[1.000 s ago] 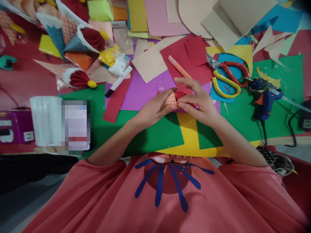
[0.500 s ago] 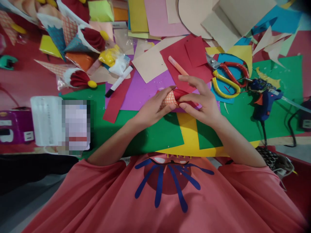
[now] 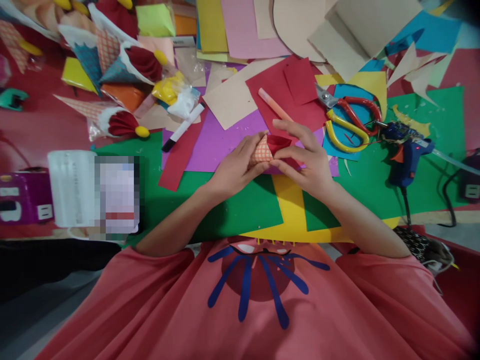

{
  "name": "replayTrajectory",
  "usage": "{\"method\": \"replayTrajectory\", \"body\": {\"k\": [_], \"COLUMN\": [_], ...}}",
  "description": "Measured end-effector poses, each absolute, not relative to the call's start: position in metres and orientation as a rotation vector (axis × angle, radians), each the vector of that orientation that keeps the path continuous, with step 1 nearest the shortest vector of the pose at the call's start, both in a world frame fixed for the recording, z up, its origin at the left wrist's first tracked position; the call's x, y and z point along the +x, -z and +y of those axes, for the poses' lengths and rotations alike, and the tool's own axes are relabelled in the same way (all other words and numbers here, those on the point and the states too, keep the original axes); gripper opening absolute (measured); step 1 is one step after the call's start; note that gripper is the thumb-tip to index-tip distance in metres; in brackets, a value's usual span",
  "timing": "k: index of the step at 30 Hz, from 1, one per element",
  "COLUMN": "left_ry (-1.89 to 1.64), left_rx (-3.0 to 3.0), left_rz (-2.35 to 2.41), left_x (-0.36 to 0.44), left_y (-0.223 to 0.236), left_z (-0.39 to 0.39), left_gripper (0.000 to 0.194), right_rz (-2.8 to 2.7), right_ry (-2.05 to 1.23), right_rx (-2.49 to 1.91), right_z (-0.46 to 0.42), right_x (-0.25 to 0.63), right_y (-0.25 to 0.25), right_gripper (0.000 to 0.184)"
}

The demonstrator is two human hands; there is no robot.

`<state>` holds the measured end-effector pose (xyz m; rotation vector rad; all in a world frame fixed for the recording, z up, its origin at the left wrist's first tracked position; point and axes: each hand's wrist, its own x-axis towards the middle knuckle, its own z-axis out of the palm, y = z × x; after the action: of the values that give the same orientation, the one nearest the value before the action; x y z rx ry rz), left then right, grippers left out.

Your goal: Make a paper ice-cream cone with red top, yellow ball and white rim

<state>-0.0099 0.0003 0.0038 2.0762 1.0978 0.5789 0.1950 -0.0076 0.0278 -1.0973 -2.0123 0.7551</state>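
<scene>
My left hand (image 3: 237, 162) is wrapped round a small paper cone (image 3: 261, 152) with an orange-and-white check pattern. Its mouth faces right, and folded red paper (image 3: 276, 144) shows inside it. At that mouth, the thumb and a finger of my right hand (image 3: 308, 162) pinch the red paper near the cone's lower rim, while the upper fingers are lifted apart. The cone's tip is hidden by my left hand. Under both hands lie purple paper (image 3: 225, 145) and green sheets (image 3: 247, 205).
Scissors (image 3: 352, 120) with red and yellow handles lie at right, beside a blue glue gun (image 3: 410, 160). A marker (image 3: 183, 127) and a finished paper ice-cream cone (image 3: 105, 117) lie at left. Coloured paper (image 3: 247, 30) covers the back. A phone (image 3: 118, 195) sits at front left.
My right fingers have shifted slightly left over the cone's mouth. The cone is turned a little, so more of its check side and red inside shows. My left hand keeps its hold.
</scene>
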Motion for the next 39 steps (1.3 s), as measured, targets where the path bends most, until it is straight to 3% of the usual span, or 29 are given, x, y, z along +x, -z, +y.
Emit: {"method": "replayTrajectory", "body": {"k": [9,14,23,27,32,39], "left_ry": [-0.737,-0.803,-0.771,-0.788,-1.163,-1.4], "left_rx": [2.034,1.814,1.599,1.79,2.181,2.304], "left_rz": [1.162,1.115,0.86,0.914,0.877,0.714], "left_x": [-0.012,-0.01,0.001,0.0,-0.005,-0.003], "left_y": [-0.006,-0.002,0.004,0.002,-0.004,-0.012], "left_z": [0.004,0.004,-0.001,-0.004,0.001,0.001], "left_gripper": [0.055,0.058,0.061,0.058,0.047,0.049], "right_rz": [-1.843,-1.547,-1.642,-1.704,-1.877,-2.097], "right_ry": [-0.518,-0.642,-1.228,-1.1,-0.781,-0.791], "right_rx": [-0.995,-1.071,-0.916,-0.996,-0.998,-0.958], "right_z": [-0.005,0.001,-0.005,-0.007,-0.005,-0.006], "right_x": [0.202,0.204,0.188,0.191,0.2,0.196], "right_y": [-0.031,-0.026,-0.011,-0.017,-0.018,-0.009], "right_gripper": [0.015,0.004,0.053,0.053,0.046,0.052]}}
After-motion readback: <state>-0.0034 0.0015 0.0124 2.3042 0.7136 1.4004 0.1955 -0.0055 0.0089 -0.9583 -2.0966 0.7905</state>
